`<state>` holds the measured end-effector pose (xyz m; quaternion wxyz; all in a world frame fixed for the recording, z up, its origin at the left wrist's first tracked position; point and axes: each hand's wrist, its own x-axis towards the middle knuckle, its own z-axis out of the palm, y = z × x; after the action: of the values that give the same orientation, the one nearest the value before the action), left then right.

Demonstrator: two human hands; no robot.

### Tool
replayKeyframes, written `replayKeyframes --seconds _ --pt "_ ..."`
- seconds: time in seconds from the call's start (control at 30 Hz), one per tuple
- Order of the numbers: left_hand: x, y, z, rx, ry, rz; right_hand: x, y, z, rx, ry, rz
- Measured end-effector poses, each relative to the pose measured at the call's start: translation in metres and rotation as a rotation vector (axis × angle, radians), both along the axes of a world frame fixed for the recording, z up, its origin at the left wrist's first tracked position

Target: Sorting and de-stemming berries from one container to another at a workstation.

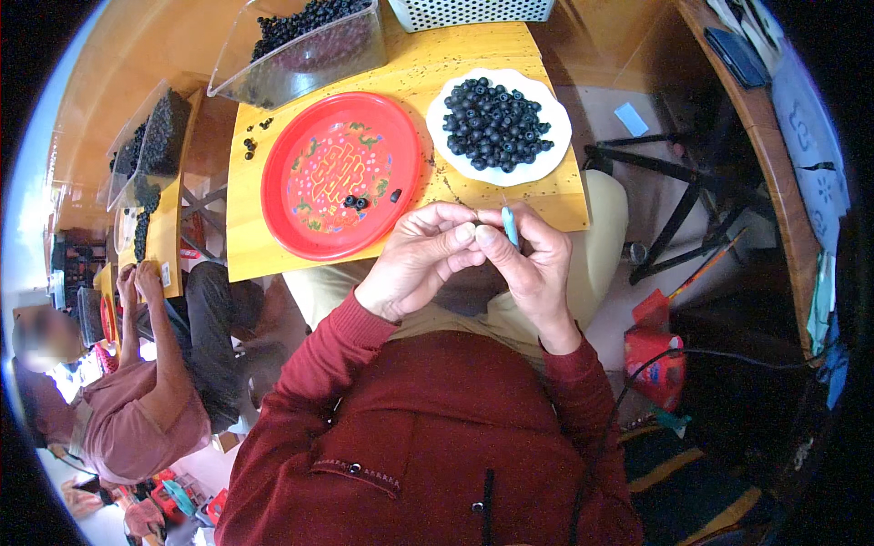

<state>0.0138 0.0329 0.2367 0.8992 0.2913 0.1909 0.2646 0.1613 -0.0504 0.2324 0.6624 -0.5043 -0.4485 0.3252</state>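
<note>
Both hands [473, 250] meet, right fingers [496, 238] pinching a, seemingly, teal tool [511, 227].

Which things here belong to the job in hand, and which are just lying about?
In use: left hand, right hand, thin teal tool, red plate, white plate of dark berries, clear bin of berries.

Lying about: white basket, red bag on the floor, chair frame.

Bright even daylight, sharp centre, fisheye-bent edges

Left hand [421, 257] and right hand [526, 250] meet fingertip to fingertip, the right pinching a thin teal tool [511, 227], below the red plate [340, 175].
</note>
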Motion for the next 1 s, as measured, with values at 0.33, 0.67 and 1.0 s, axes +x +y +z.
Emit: replayKeyframes --seconds 0.33,0.67,1.0 --pt "-0.014 0.005 -0.017 -0.087 -0.103 -0.045 -0.012 0.002 0.000 -0.147 0.308 0.096" --pt "-0.016 0.004 -0.015 0.126 -0.023 0.082 -0.020 0.003 0.002 -0.175 0.415 0.103" --pt "-0.022 0.009 -0.021 0.152 0.044 0.071 -0.020 0.006 -0.001 -0.232 0.311 0.065"
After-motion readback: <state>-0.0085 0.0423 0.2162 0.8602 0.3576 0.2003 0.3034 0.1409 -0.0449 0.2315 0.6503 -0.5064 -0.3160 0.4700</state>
